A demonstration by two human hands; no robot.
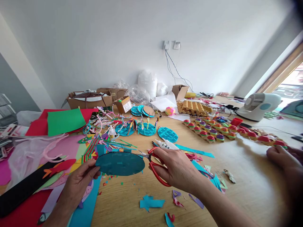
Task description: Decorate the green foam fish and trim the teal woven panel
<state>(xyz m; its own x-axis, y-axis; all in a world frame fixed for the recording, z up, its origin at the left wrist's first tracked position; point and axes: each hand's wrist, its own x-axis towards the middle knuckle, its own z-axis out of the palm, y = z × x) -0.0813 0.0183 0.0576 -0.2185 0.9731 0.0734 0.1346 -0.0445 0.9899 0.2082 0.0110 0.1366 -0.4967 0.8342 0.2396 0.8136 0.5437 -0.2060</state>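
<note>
My left hand [81, 178] pinches the left edge of a teal oval disc [120, 164], which is held tilted above the table. In my right hand [174, 165] is a pair of red-handled scissors [158, 171], with fingers through the loops. The scissor blades meet the disc's right rim; whether they are apart is too small to tell. Behind the disc lie a white glue bottle [167, 144] and a teal paper strip [195, 150]. A teal paper scrap [151, 202] rests on the table in front.
Teal discs [168, 134] stand behind, some bearing twisted pipe cleaners. Painted egg-carton strips [209, 129] and a white fan [259, 105] are at right. Another person's hand [281, 157] reaches in there. Coloured paper [66, 121] and a cardboard box [90, 100] occupy the left.
</note>
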